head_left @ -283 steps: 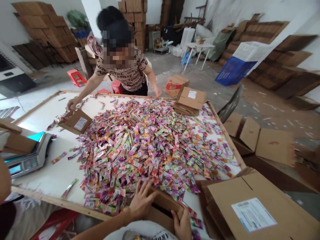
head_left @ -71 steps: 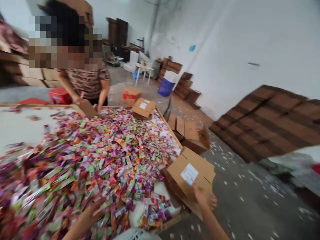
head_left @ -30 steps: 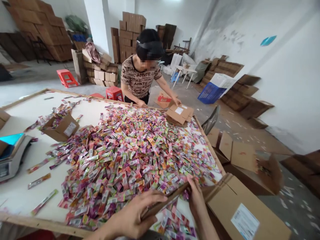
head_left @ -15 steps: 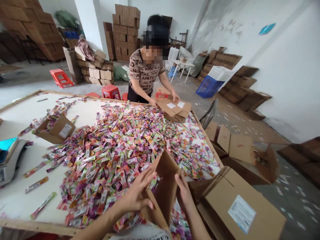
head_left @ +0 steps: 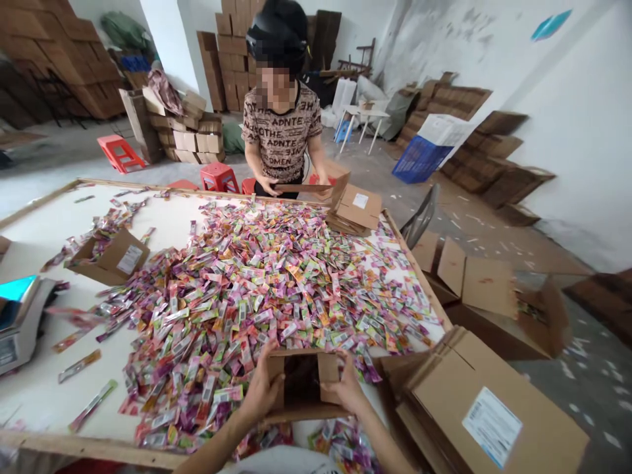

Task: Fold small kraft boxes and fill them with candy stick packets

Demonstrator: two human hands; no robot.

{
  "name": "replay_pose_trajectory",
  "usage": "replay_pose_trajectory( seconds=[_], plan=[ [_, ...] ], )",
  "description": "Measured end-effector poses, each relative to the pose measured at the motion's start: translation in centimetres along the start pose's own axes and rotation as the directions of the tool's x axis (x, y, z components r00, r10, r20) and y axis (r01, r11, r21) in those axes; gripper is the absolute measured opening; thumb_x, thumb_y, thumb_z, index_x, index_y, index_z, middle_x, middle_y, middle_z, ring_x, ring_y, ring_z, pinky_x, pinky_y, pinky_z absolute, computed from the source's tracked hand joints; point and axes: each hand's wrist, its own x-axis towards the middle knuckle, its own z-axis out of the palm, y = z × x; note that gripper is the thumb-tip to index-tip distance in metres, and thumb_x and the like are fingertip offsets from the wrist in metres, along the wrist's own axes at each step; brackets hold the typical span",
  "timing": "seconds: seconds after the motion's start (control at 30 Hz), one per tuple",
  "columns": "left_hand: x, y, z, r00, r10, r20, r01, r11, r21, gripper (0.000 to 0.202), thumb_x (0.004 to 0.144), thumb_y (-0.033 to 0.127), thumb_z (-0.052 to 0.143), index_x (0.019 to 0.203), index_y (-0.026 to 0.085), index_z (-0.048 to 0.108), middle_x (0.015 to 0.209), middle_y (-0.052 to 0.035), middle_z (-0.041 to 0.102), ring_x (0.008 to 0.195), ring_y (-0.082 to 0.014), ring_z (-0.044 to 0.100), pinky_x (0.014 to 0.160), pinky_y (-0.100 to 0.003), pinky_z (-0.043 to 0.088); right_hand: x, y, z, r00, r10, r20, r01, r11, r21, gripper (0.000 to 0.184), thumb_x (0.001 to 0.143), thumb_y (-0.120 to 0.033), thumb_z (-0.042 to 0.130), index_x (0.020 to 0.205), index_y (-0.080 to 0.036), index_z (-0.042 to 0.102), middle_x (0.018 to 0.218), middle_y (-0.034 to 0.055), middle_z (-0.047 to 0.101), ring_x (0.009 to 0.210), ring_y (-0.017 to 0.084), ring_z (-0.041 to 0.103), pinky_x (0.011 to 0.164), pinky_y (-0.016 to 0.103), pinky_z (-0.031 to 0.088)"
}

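Note:
A small brown cardboard box (head_left: 328,376) is held between my hands over the near edge of the table, its dark opening facing me. My left hand (head_left: 263,388) grips its left end, thumb on a folded flap. Around the right end my right hand (head_left: 348,387) is closed, thumb on the other flap. Beneath and beyond the box spreads a broad heap of small, colourful stick packets (head_left: 257,283). To my right lies a stack of flattened cartons (head_left: 474,375) with a white label on top.
Across the table a person (head_left: 284,131) holds a flat carton beside more folded cartons (head_left: 358,207). A packet-filled box (head_left: 111,260) and a scale (head_left: 22,322) are on the left. Open cartons (head_left: 488,283) stand right of the table; red stools (head_left: 217,176) are behind it.
The box has turned from a narrow, slanted shape to a level, squared one, both hands now at its ends. The person opposite has straightened up and lifted a carton.

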Motion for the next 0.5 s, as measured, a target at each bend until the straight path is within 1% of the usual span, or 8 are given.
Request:
replay_pose_trajectory(
  seconds=[0.07, 0.1, 0.2, 0.27, 0.33, 0.4, 0.43, 0.5],
  plan=[
    [-0.6, -0.5, -0.3, 0.997, 0.077, -0.013, -0.076, 0.992, 0.100, 0.044, 0.094, 0.023, 0.044, 0.137, 0.028, 0.039, 0.151, -0.0148, 0.041, 0.144, -0.0291, 0.034, 0.117, -0.058, 0.028, 0.8, -0.1, 0.3, 0.986, -0.164, -0.026, 0.164, 0.986, -0.012, 0.043, 0.049, -0.022, 0.060, 0.091, -0.024, 0.068, 0.110, 0.0067, 0.068, 0.113, 0.028, 0.060, 0.102, 0.043, 0.044],
    [-1.2, -0.7, -0.6, 0.995, 0.103, -0.008, -0.100, 0.984, 0.150, 0.038, 0.095, 0.023, 0.041, 0.133, 0.029, 0.046, 0.149, -0.0140, 0.044, 0.143, -0.0293, 0.037, 0.115, -0.058, 0.031, 0.8, 0.2, 0.4, 0.980, -0.200, -0.024, 0.200, 0.980, 0.009, 0.037, 0.052, -0.022, 0.056, 0.086, -0.024, 0.070, 0.111, 0.0067, 0.069, 0.114, 0.028, 0.060, 0.104, 0.043, 0.042],
    [-3.2, -1.0, -2.2, 0.976, 0.181, 0.121, -0.206, 0.948, 0.243, 0.036, 0.097, 0.025, 0.039, 0.125, 0.036, 0.058, 0.142, -0.0112, 0.052, 0.139, -0.0301, 0.043, 0.111, -0.059, 0.037, -0.2, 1.4, 0.2, 0.988, -0.154, -0.026, 0.155, 0.986, 0.060, 0.021, 0.053, -0.022, 0.051, 0.064, -0.024, 0.069, 0.102, 0.0074, 0.072, 0.108, 0.028, 0.063, 0.103, 0.046, 0.042],
    [-4.2, -0.2, -3.5, 0.945, 0.202, 0.257, -0.262, 0.938, 0.227, 0.039, 0.095, 0.035, 0.049, 0.133, 0.041, 0.055, 0.152, -0.0109, 0.043, 0.144, -0.0351, 0.034, 0.112, -0.062, 0.033, -0.9, 1.9, 0.0, 0.993, -0.110, -0.047, 0.113, 0.993, 0.043, 0.022, 0.052, -0.022, 0.050, 0.059, -0.025, 0.070, 0.102, 0.0075, 0.073, 0.110, 0.029, 0.062, 0.104, 0.047, 0.041],
    [-4.5, 1.1, -4.7, 0.917, 0.164, 0.363, -0.243, 0.953, 0.182, 0.067, 0.083, 0.050, 0.067, 0.145, 0.042, 0.042, 0.164, -0.0115, 0.018, 0.149, -0.0429, 0.017, 0.113, -0.065, 0.028, -1.1, 1.9, -0.3, 0.994, -0.096, -0.050, 0.096, 0.995, 0.008, 0.025, 0.050, -0.022, 0.049, 0.059, -0.025, 0.072, 0.104, 0.0075, 0.072, 0.113, 0.030, 0.060, 0.106, 0.047, 0.040],
    [-4.4, 2.3, -5.5, 0.895, 0.120, 0.429, -0.200, 0.969, 0.145, 0.094, 0.070, 0.057, 0.077, 0.151, 0.040, 0.032, 0.167, -0.0122, 0.000, 0.149, -0.0468, 0.009, 0.114, -0.064, 0.026, -0.9, 1.5, -0.5, 0.996, -0.089, -0.027, 0.089, 0.996, -0.008, 0.028, 0.049, -0.024, 0.050, 0.062, -0.025, 0.074, 0.107, 0.0077, 0.072, 0.114, 0.031, 0.059, 0.106, 0.046, 0.040],
    [-4.2, 2.8, -5.6, 0.891, 0.107, 0.441, -0.184, 0.974, 0.134, 0.097, 0.068, 0.058, 0.078, 0.151, 0.039, 0.031, 0.167, -0.0126, -0.001, 0.149, -0.0464, 0.010, 0.114, -0.062, 0.027, -0.7, 1.2, -0.6, 0.996, -0.086, -0.008, 0.086, 0.996, -0.015, 0.029, 0.049, -0.024, 0.050, 0.063, -0.025, 0.075, 0.108, 0.0078, 0.072, 0.115, 0.031, 0.058, 0.106, 0.045, 0.040],
    [-3.7, 3.3, -5.4, 0.907, 0.068, 0.415, -0.134, 0.982, 0.133, 0.088, 0.071, 0.057, 0.077, 0.148, 0.037, 0.040, 0.167, -0.0129, 0.005, 0.150, -0.0435, 0.015, 0.115, -0.059, 0.029, -0.5, 0.7, -0.9, 0.997, -0.065, 0.032, 0.066, 0.997, -0.043, 0.029, 0.050, -0.025, 0.054, 0.068, -0.026, 0.077, 0.108, 0.0074, 0.072, 0.116, 0.032, 0.058, 0.106, 0.044, 0.040]
  ],
)
